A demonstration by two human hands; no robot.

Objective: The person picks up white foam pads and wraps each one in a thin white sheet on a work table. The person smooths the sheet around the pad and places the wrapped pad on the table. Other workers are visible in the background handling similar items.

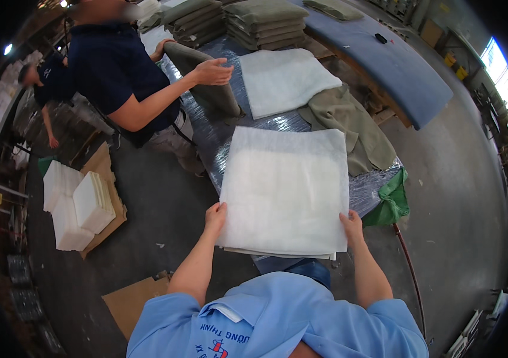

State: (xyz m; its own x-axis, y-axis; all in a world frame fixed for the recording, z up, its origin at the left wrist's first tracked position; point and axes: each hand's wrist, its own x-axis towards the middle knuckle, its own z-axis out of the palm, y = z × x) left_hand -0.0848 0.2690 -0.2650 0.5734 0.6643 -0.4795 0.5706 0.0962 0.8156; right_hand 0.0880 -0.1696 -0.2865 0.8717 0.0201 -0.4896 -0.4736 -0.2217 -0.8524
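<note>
A square white cushion pad [283, 191], wrapped in thin fluffy batting, lies in front of me at the near end of the table. My left hand [215, 219] grips its left edge, and my right hand [351, 224] grips the right edge. Both hands have their fingers partly hidden behind or under the pad. Below its near edge a further layer shows. Just beyond lies a white batting sheet [286, 82], with a crumpled grey-green fabric cover [358, 128] beside it on the right.
A plastic-wrapped table [218, 152] carries stacked grey-green cushions [266, 24]. At left, a co-worker [125, 77] holds a grey-green cushion [200, 77]. White foam blocks [78, 203] sit on cardboard. Green cloth [391, 200] covers the table corner; a blue padded table [385, 56] stands far right.
</note>
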